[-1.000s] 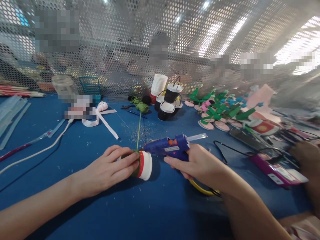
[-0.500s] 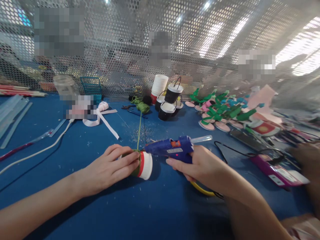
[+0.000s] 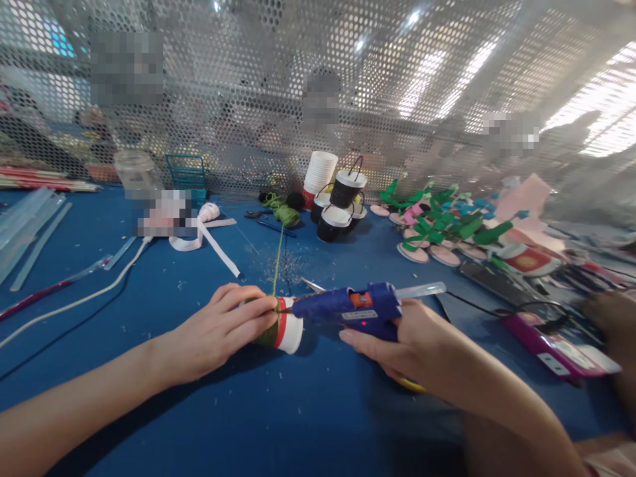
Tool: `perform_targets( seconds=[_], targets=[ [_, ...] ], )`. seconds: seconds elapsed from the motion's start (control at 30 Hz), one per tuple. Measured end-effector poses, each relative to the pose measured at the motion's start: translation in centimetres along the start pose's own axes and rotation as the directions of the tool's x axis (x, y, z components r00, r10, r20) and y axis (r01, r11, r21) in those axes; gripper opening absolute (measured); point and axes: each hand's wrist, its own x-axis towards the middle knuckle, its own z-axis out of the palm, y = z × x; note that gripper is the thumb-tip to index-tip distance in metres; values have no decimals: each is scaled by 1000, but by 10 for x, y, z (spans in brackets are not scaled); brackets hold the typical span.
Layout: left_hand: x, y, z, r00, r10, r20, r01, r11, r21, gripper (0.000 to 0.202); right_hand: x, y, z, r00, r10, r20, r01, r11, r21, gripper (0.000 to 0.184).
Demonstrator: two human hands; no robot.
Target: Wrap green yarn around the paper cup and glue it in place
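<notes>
Under the fingers of my left hand [image 3: 233, 321] lies a paper cup [image 3: 292, 334] on its side, its white rim end turned to the right. Green yarn [image 3: 269, 336] is wound round the cup beside a red band. From there a strand [image 3: 279, 262] runs back to a ball of green yarn [image 3: 287, 214]. My right hand [image 3: 397, 341] grips a blue hot glue gun [image 3: 348, 308] with a clear glue stick [image 3: 422, 289] in its rear. The nozzle is at the red band, close to my left fingertips; I cannot tell whether it touches.
Scissors [image 3: 313, 286] lie partly behind the glue gun. Black buckets [image 3: 334, 223] and stacked white cups [image 3: 320, 171] stand at the back. Right are craft flowers [image 3: 447, 222] and a purple power strip [image 3: 539, 344]; left are white ribbon [image 3: 218, 248] and glue sticks [image 3: 42, 245]. Another person's arm [image 3: 613, 318] is at far right.
The glue gun has shifted right and slightly down, its nozzle now lower against the cup's red band. Scissor tips have come into view behind it. My left hand keeps its hold.
</notes>
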Motion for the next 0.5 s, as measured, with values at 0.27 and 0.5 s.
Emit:
perform_targets(
  seconds=[0.27,0.5],
  targets=[
    [2,3,-5,1000,25,18,-26,998,52,31,10,-4,-1,997,-21,77,22,1000,-8,44],
    [1,1,-1,1000,10,17,-11,1000,26,31,7,-4,-1,996,-19,84,18,1000,10,40]
  ],
)
